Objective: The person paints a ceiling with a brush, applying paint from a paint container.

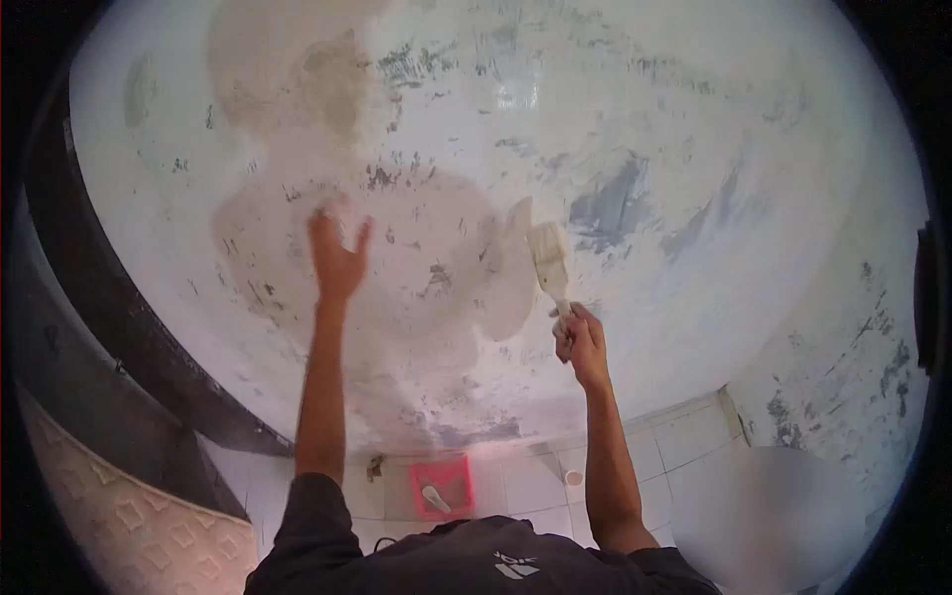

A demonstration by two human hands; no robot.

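A wide paintbrush [549,266] with pale bristles is gripped by its handle in my right hand [583,342]. Its bristles point upward, close to the patchy white wall [446,119], near a grey bare patch [612,198]. My left hand [340,263] is raised in front of the wall, thumb and fingers apart, holding nothing. Shadows of my head and arms fall across the wall's left and middle parts. Dark scuffs and flaked spots mark the wall around both hands.
Below on the tiled floor [526,486] sits a pink tray [420,504] with a white-handled tool [434,498] in it. A small round cup [573,478] stands nearby. A dark frame [129,288] borders the left, above a patterned mattress-like surface [139,516].
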